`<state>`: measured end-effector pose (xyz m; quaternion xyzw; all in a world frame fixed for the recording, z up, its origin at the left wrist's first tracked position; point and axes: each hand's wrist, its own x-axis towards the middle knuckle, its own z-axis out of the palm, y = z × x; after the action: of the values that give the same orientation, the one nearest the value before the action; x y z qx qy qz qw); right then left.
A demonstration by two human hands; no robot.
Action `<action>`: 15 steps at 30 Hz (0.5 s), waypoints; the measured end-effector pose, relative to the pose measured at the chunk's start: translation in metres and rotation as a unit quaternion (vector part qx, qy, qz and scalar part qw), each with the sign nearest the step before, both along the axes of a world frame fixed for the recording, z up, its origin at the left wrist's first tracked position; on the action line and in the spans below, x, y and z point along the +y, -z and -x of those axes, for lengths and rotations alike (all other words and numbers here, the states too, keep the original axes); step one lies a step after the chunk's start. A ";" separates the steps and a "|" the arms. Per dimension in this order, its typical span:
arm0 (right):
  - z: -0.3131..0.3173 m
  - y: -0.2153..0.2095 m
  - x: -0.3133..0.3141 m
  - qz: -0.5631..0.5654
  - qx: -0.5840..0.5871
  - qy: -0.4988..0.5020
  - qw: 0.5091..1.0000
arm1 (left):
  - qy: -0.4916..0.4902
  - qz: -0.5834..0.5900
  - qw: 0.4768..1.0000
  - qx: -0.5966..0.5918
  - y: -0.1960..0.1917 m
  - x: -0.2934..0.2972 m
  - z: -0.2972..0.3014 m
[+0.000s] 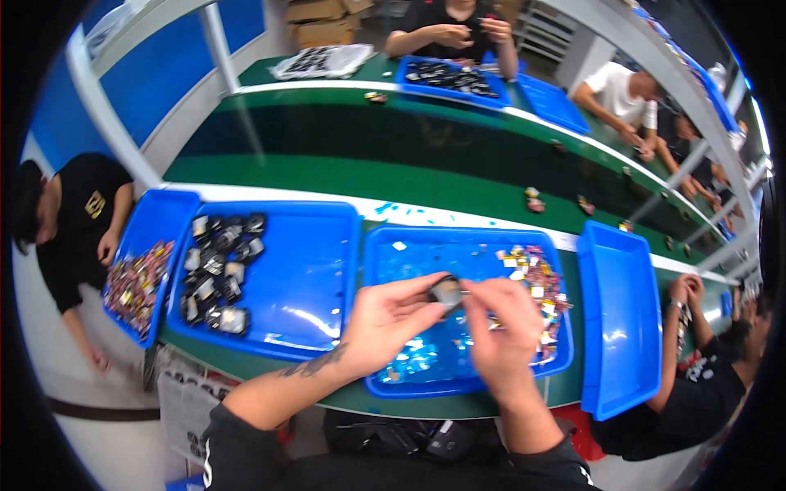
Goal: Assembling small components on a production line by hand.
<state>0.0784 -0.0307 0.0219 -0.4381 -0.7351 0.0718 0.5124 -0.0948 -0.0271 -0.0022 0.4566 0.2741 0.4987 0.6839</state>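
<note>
My left hand (385,323) pinches a small dark part (446,290) with a silvery face between thumb and fingers. My right hand (503,323) meets it from the right, its fingertips on the same part. Both hands hover over a blue tray (385,245) that holds several small coloured and shiny pieces (536,282) along its right side and front. To the left lies another blue tray (311,262) with several dark parts (217,270) laid out in rows.
An empty blue tray (622,319) stands to the right. A green conveyor belt (393,180) runs behind the trays with a few small items on it. Other people work at left, right and across the belt, beside more blue trays (454,78).
</note>
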 end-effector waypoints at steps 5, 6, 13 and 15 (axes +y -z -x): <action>-0.001 -0.017 -0.009 0.049 0.011 -0.041 0.998 | -0.014 -0.002 1.000 0.011 0.004 0.001 0.007; 0.003 -0.019 -0.010 0.051 0.012 -0.041 0.998 | -0.010 -0.017 0.999 0.027 0.004 0.002 0.008; 0.011 -0.025 -0.008 0.132 -0.033 -0.050 0.989 | 0.022 -0.093 0.994 0.052 0.004 0.001 0.013; 0.011 -0.025 -0.006 0.099 -0.053 -0.063 0.992 | 0.018 -0.091 0.994 0.056 0.004 0.001 0.012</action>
<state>0.0672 -0.0362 0.0472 -0.4430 -0.7766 0.1525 0.4211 -0.1072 -0.0260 -0.0060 0.5490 0.2569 0.4830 0.6319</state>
